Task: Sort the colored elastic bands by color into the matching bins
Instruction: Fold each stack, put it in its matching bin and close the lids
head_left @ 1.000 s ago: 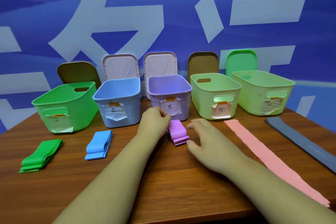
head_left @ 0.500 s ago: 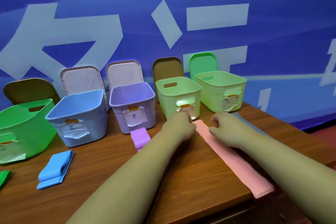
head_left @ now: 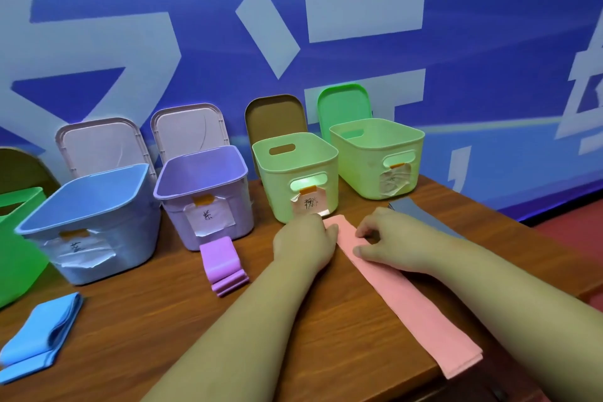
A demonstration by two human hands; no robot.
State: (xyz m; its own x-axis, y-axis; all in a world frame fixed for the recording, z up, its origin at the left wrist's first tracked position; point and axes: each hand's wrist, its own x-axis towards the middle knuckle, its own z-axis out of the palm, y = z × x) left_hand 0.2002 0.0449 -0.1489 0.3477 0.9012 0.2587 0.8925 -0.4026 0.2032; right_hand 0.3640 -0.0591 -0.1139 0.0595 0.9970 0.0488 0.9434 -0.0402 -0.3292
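Pink band [head_left: 408,297] runs diagonally toward near-right.

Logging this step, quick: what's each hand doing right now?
Left hand: curled against the pink band, grip hidden, cannot tell.
Right hand: pinching the pink band.

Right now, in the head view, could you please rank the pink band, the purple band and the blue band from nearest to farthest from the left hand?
1. pink band: touching the left hand, on its right.
2. purple band: to the hand's left, in front of the purple bin.
3. blue band: far left, in front of the blue bin.
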